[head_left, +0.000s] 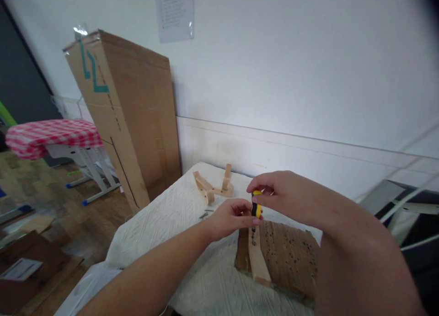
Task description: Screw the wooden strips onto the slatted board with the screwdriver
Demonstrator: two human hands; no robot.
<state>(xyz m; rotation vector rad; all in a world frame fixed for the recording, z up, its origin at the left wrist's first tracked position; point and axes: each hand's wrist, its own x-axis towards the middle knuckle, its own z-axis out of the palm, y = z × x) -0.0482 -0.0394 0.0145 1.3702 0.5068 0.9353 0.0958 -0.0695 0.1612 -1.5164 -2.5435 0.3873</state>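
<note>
My right hand is closed around the top of a yellow-and-black screwdriver held upright. My left hand pinches the lower part of its handle from the left. The tool's tip points down at a pale wooden slat, which lies on a brown perforated board on the white cloth-covered table. Behind the hands sits a small assembly of wooden pieces. A few dark screws lie on the cloth just left of my left hand.
A tall cardboard box leans against the white wall at the left. Further left stands an ironing board with a red checked cover. Flat cardboard pieces lie on the wood floor. A grey object with white bars is at the right.
</note>
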